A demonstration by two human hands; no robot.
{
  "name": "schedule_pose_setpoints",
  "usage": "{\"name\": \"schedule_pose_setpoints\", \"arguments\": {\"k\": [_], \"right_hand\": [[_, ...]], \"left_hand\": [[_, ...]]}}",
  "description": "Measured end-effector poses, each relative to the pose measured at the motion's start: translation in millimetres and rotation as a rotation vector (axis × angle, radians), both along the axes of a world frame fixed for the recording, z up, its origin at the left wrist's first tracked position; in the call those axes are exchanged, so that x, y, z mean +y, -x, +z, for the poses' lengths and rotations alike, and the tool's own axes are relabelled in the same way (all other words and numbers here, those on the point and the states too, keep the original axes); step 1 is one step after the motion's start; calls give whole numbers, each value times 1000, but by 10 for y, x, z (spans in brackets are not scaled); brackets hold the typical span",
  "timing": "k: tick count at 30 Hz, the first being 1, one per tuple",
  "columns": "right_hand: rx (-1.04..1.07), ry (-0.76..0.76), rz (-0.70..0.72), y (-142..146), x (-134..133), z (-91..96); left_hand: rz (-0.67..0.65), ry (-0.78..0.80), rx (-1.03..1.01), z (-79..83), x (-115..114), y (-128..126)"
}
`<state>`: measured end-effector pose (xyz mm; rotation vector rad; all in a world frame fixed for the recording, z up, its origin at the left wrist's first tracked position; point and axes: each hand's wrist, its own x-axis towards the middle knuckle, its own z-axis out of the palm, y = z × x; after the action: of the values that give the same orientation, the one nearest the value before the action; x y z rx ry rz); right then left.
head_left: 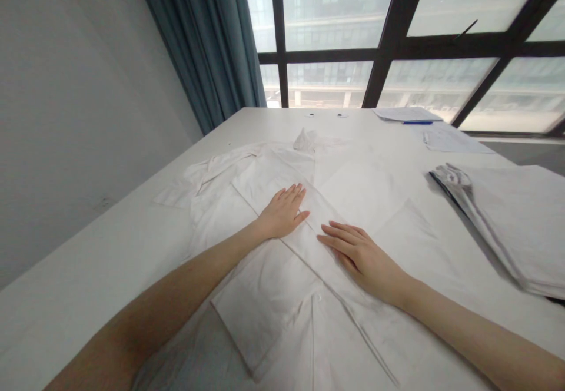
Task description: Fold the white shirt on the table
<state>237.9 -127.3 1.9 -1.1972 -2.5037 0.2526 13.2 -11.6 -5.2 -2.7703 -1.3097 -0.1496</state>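
A white shirt [273, 279] lies spread over the table, with one sleeve [251, 314] folded across its body and a long crease or edge running diagonally through the middle. My left hand [282, 211] rests flat on the fabric near the centre, fingers stretched forward. To its right, my right hand [353, 252] lies on the cloth with fingers extended toward the left hand. Neither hand grasps the fabric. The collar [304, 139] stands up a little at the shirt's far end. Wrinkled fabric bunches at the upper left.
Folded white garments [525, 220] are stacked on the right of the white table [273, 120]. Papers [406, 113] and a blue pen [417, 122] lie at the far right edge. A blue curtain [216, 43] and dark-framed windows [375, 55] stand behind; a grey wall [79, 114] borders the left.
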Motion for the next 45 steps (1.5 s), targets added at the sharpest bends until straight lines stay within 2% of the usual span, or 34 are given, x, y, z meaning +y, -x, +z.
{"name": "schedule_pose_setpoints", "arguments": {"k": [8, 17, 24, 30, 41, 45], "right_hand": [[111, -29, -15, -16, 28, -30], [-75, -50, 30, 6, -1, -28], [-149, -50, 38, 1, -34, 4], [-157, -52, 215, 23, -77, 57], [-102, 156, 421, 49, -123, 218], [-28, 66, 425, 28, -123, 194]], "left_hand": [[-27, 5, 1, -6, 6, 19], [-27, 54, 32, 37, 87, 76], [95, 41, 55, 37, 281, 226], [115, 24, 54, 37, 294, 240], [119, 32, 35, 26, 300, 241], [116, 20, 39, 36, 286, 238]]}}
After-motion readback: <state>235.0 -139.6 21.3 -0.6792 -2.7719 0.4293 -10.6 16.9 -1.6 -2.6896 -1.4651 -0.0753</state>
